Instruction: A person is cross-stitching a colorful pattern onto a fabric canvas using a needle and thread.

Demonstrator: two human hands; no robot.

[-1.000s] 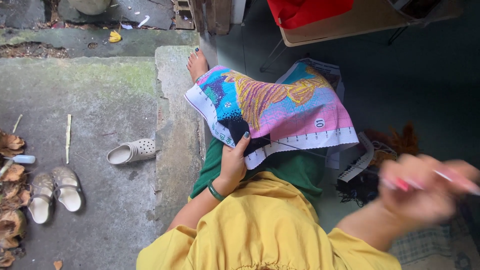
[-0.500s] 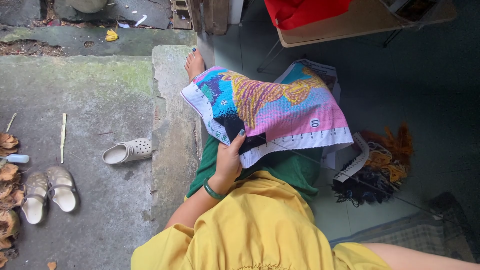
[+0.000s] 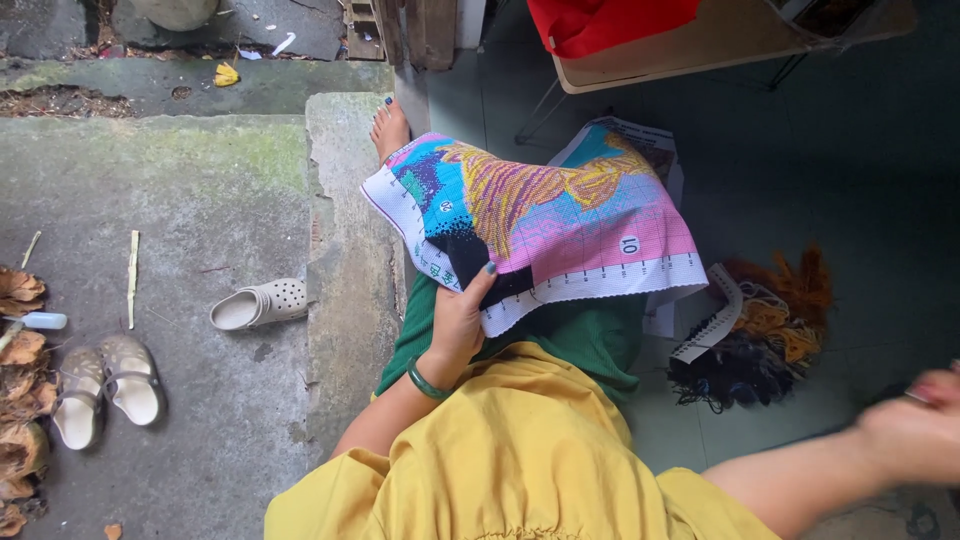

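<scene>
A colourful cross-stitch canvas (image 3: 560, 215) lies draped over my raised knees, which are in green trousers. My left hand (image 3: 460, 318), with a green bangle on the wrist, grips the canvas at its lower left edge, thumb on top. My right hand (image 3: 915, 430) is far out at the right edge, motion-blurred. Its fingers are pinched together on what looks like a thin needle. My bare foot (image 3: 390, 128) rests on the edge of the concrete step. My yellow shirt (image 3: 520, 460) fills the bottom of the view.
A tangle of dark, orange and yellow thread skeins (image 3: 765, 330) lies on the tiled floor by my right side. A printed pattern sheet (image 3: 645, 140) lies under the canvas. Sandals (image 3: 255, 303) and a pair of shoes (image 3: 105, 385) sit on the concrete. A table with red cloth (image 3: 640, 40) stands behind.
My right hand was raised at the right a second ago, swung out of view, and is now stretched far to the right edge. My left hand keeps its hold on the canvas.
</scene>
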